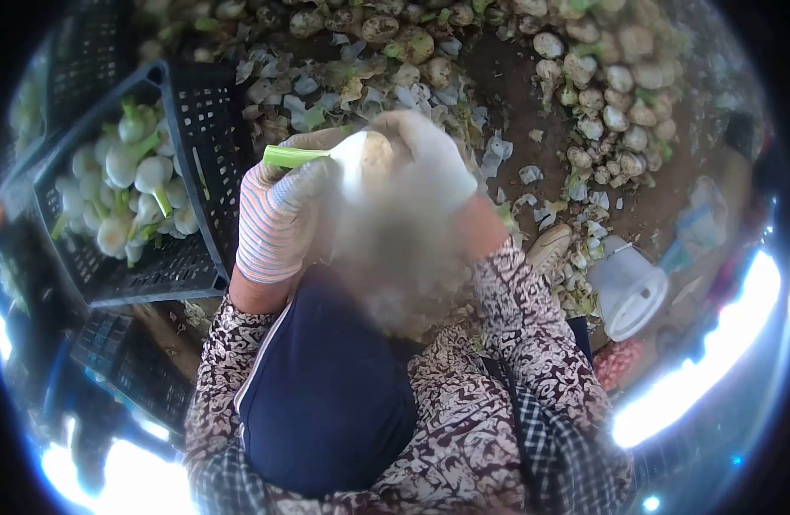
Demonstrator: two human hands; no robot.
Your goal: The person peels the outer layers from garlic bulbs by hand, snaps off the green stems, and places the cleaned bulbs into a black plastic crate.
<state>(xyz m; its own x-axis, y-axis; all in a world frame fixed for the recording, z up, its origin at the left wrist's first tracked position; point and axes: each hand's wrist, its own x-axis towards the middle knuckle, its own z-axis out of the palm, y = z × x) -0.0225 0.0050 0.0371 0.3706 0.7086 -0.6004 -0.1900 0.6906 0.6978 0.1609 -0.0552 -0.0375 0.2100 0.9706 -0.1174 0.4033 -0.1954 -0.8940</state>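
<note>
A white onion bulb (pixel 354 165) with a short green stem (pixel 294 156) is held up in front of me, the stem pointing left. My left hand (pixel 294 193), in a striped knit glove, is closed around the stem side of it. On the bulb's right side, my right hand (pixel 429 159), in a pale glove, is closed with its fingers curled against it. A blurry smudge covers the area just below the bulb and part of the right hand, so I cannot make out whether a tool is there.
At left stands a black plastic crate (pixel 208 163) of peeled white onions (pixel 152 174). Unpeeled onions (pixel 618 112) are heaped at the upper right and along the top. Onion skins (pixel 305 90) litter the ground. A white bucket (pixel 627 287) lies tipped at right.
</note>
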